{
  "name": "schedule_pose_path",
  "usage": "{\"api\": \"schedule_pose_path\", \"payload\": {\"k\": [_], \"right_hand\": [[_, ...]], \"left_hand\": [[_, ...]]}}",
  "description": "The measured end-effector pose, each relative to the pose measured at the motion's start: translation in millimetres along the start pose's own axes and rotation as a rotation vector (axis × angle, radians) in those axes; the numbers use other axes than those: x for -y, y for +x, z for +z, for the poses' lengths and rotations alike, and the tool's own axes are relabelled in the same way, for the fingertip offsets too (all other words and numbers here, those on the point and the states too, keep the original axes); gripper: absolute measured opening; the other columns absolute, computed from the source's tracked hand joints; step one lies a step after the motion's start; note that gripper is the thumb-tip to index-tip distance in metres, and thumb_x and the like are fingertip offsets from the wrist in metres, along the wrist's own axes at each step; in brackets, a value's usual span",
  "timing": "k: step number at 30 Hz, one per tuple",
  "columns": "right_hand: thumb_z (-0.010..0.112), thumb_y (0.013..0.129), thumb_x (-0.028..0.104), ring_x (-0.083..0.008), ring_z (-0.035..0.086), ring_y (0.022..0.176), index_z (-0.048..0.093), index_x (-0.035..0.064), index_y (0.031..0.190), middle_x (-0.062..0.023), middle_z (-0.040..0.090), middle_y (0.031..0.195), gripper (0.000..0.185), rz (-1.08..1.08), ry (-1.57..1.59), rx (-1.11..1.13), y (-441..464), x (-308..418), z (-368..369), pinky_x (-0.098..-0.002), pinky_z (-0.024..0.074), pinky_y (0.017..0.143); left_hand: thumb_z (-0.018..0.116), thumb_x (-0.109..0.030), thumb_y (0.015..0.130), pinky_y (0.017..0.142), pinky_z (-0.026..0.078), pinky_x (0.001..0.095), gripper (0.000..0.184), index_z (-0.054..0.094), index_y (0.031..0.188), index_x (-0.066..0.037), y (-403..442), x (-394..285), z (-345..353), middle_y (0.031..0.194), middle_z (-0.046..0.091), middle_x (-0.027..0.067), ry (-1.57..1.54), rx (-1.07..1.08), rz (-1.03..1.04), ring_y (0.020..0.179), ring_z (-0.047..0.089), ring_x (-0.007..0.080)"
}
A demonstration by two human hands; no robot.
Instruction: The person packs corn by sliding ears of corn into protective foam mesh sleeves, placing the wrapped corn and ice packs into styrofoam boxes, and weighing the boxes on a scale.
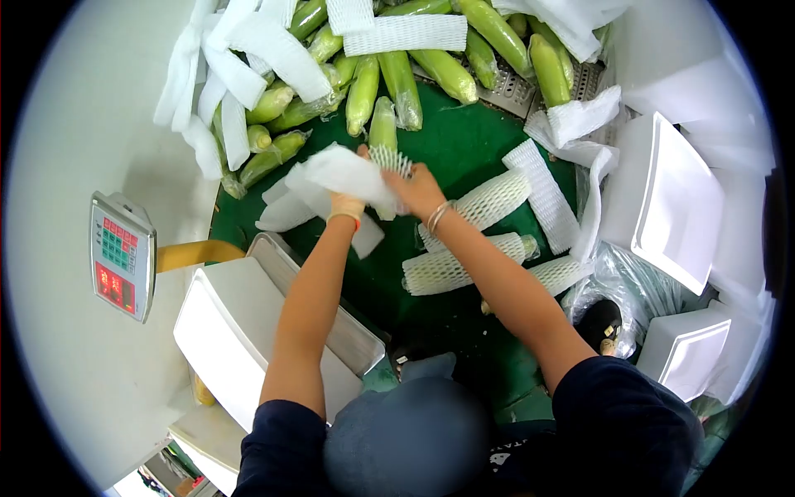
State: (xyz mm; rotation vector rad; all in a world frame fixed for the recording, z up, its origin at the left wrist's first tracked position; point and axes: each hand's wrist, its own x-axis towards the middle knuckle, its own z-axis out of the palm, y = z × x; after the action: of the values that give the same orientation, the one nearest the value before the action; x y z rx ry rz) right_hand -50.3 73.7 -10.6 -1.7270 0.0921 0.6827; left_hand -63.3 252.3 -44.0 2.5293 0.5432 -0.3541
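My left hand (pixel 348 204), with an orange band at the wrist, is closed around a white foam net sleeve (pixel 344 170), which hides most of its fingers. My right hand (pixel 416 190), wearing bangles, pinches the stretched mesh end of a foam sleeve (pixel 389 161). Right at this mesh lies a long green gourd (pixel 383 124) in clear film; how far it sits inside the sleeve is hidden. More white sleeves (pixel 286 207) lie left of my hands. To the right, gourds in foam nets (pixel 464 263) rest on the green surface (pixel 451 132).
Film-wrapped green gourds (pixel 406 89) and loose foam sleeves (pixel 406 35) are heaped at the back. A digital scale display (pixel 122 257) stands left, above white foam boxes (pixel 240 319). Further white boxes (pixel 675 195) and clear plastic bags (pixel 617 277) line the right side.
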Motion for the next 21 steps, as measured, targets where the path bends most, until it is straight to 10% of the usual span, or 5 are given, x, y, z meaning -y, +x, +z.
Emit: {"api": "schedule_pose_path", "payload": {"k": [3,8,14,17,21], "right_hand": [[0.063,0.08,0.038,-0.0378,0.063,0.081,0.05,-0.011,0.101,-0.0294,0.061,0.09,0.055,-0.141,-0.21,0.115,-20,-14,-14,-0.0405,0.0501,0.07],[0.063,0.077,0.029,-0.0422,0.062,0.073,0.056,-0.0088,0.082,-0.026,0.061,0.072,0.039,-0.344,-0.25,-0.001,-83,80,-68,-0.0439,0.0492,0.067],[0.063,0.068,0.02,-0.0274,0.055,0.049,0.058,-0.009,0.063,-0.022,0.056,0.056,0.03,-0.254,0.278,-0.188,15,99,-57,-0.0337,0.0462,0.055],[0.063,0.069,0.018,-0.0341,0.063,0.066,0.062,-0.0088,0.071,-0.0252,0.063,0.071,0.027,-0.15,0.253,-0.235,81,55,-18,-0.0368,0.0483,0.062],[0.061,0.074,0.022,-0.0397,0.062,0.09,0.065,-0.0076,0.088,-0.0275,0.064,0.093,0.033,0.186,-0.037,-0.329,68,34,1,-0.0413,0.0508,0.074]], "left_hand": [[0.039,-0.028,0.094,0.089,0.042,0.0359,0.033,0.05,0.116,-0.007,-12,7,35,0.112,0.058,0.0132,0.391,0.103,-0.026,0.101,0.055,0.0272],[0.047,-0.028,0.093,0.092,0.044,0.0353,0.038,0.045,0.127,-0.014,-94,-58,-23,0.123,0.051,0.0077,-1.817,0.659,-0.287,0.109,0.051,0.0198],[0.04,-0.03,0.094,0.101,0.037,0.0334,0.043,0.042,0.133,-0.009,-51,-51,-43,0.129,0.049,0.0072,-0.947,0.31,0.293,0.117,0.047,0.0227],[0.049,-0.036,0.088,0.1,0.036,0.0359,0.049,0.049,0.128,-0.008,19,-2,-18,0.137,0.044,0.0112,0.82,0.042,0.098,0.122,0.045,0.0279],[0.05,-0.024,0.088,0.091,0.043,0.034,0.036,0.054,0.119,-0.006,29,-52,-23,0.122,0.055,0.0135,-0.024,-0.17,-0.148,0.107,0.055,0.0269]]}}
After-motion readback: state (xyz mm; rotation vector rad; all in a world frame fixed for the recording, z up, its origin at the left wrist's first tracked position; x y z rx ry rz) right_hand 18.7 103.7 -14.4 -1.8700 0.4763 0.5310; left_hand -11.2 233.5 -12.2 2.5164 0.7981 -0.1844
